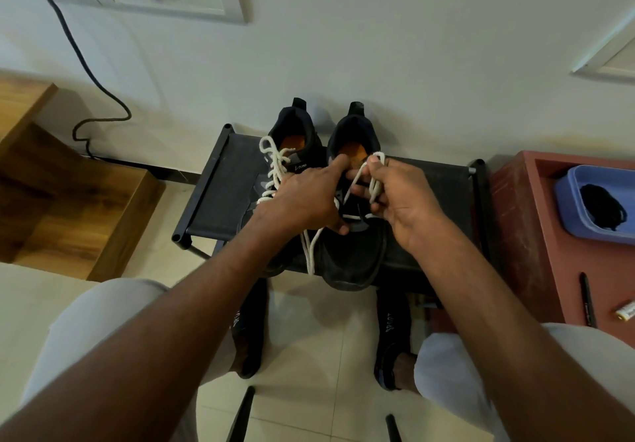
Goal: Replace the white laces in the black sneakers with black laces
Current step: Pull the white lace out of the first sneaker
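1. Risk: the white lace (372, 180) is looping around the right hand (402, 201) and may be snagging in the eyelets if pulled hard.
2. Risk: the right sneaker (357, 256) is overhanging the black rack (220, 194) and may be tipping off.
3. The left hand (305, 197) is pressing on this sneaker, fingers extended; the right hand is pinching the lace just above it.
4. The black laces (601, 206) are lying in the blue tray (567, 201), well apart.
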`<state>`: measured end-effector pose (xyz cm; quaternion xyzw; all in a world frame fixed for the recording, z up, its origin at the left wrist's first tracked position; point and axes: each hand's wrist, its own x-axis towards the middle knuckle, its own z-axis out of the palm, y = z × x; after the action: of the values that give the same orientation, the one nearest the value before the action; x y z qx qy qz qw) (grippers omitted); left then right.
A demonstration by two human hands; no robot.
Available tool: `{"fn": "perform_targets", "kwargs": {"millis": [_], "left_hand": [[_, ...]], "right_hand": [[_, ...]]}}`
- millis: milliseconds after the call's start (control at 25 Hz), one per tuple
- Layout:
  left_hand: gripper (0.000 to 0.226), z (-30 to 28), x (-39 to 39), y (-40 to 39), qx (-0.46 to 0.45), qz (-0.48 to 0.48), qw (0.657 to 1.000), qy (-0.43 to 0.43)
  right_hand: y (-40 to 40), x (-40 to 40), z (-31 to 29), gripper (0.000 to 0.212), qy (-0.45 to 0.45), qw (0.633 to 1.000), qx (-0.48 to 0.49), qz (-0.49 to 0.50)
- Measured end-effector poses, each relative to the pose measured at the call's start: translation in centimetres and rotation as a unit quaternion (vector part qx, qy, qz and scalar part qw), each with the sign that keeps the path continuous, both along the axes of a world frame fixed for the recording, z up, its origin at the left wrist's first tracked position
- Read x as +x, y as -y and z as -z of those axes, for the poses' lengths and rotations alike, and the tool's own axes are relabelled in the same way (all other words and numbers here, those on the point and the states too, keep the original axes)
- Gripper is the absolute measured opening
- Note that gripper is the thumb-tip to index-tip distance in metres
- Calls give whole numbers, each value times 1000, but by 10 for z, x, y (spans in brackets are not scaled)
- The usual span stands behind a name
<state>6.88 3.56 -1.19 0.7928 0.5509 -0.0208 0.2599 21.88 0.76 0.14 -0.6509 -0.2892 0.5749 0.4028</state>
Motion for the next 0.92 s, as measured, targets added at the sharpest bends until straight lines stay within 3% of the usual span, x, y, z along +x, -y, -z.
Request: {"fn": "perform_targets", "kwargs": {"millis": [80, 240, 480, 560, 680, 840, 920], "left_hand": [[72, -1, -2, -1, -15, 1, 999, 28], [63, -3, -3, -3, -21, 8, 999, 47], [56, -5, -2, -3, -29, 9, 997, 67], [50, -6, -4, -5, -40, 2, 995, 88], [42, -12, -9, -5, -14, -2, 995, 102], [49, -22, -16, -7, 2, -58, 988, 145], [44, -24, -21, -10, 2, -78, 991, 108]], "right_hand": [[1, -4, 7, 21, -60, 996, -36, 59], [-2, -2, 19, 20, -143, 968, -107, 178], [-4, -2, 27, 19, -205, 942, -148, 220], [-4, -1, 22, 19, -163, 963, -123, 175], [-5, -1, 15, 12, -6, 997, -41, 66], [-3, -1, 16, 6, 69, 998, 1, 11], [-4, 1, 19, 6, 125, 992, 17, -24]]}}
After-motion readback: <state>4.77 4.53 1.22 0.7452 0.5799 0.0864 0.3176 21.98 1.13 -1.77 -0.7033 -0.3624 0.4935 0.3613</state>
